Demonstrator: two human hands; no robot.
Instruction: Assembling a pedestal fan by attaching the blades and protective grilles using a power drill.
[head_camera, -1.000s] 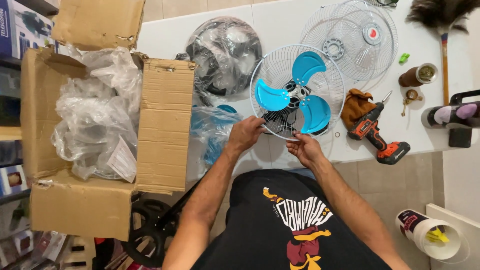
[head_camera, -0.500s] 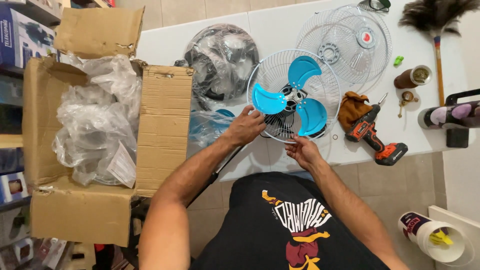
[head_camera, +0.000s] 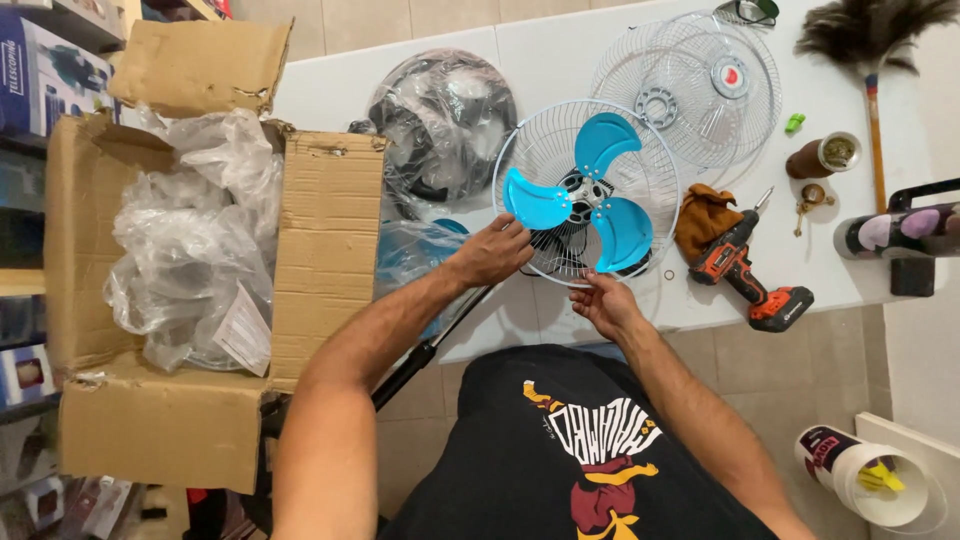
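Fan: a round white wire fan guard (head_camera: 530, 150) carrying a bright blue three-bladed plastic propeller (head_camera: 585, 195) on a dark motor hub (head_camera: 580, 195); it lies flat on the white worktop (head_camera: 560, 60), near its front edge, just ahead of the person.
Blades: three broad rounded paddles, one pointing away from the person, one to the left, one to the lower right; glossy, evenly blue.
Guard: thin radial wires within a white rim, the worktop showing through them.
Left hand (head_camera: 492, 252): fingers curled onto the guard's near-left rim, beside the left blade, gripping the wire.
Right hand (head_camera: 603, 302): fingers pinched narrowly at the guard's near rim, below the lower right blade; what it pinches is too small to tell.
Second guard: a matching white wire front guard (head_camera: 690, 85) with a red-and-white centre badge lies just behind and to the right, overlapping the first rim.
Bagged part: a dark round fan part in clear plastic wrap (head_camera: 440, 125) sits to the left of the fan.
Drill: a red and black cordless drill (head_camera: 745, 275) lies to the right, touching a brown leather glove (head_camera: 703, 218).
Box: an open brown cardboard box (head_camera: 325, 250) stuffed with crumpled clear plastic stands at the left of the worktop.
Duster: a dark feather duster (head_camera: 870, 30) lies at the far right.
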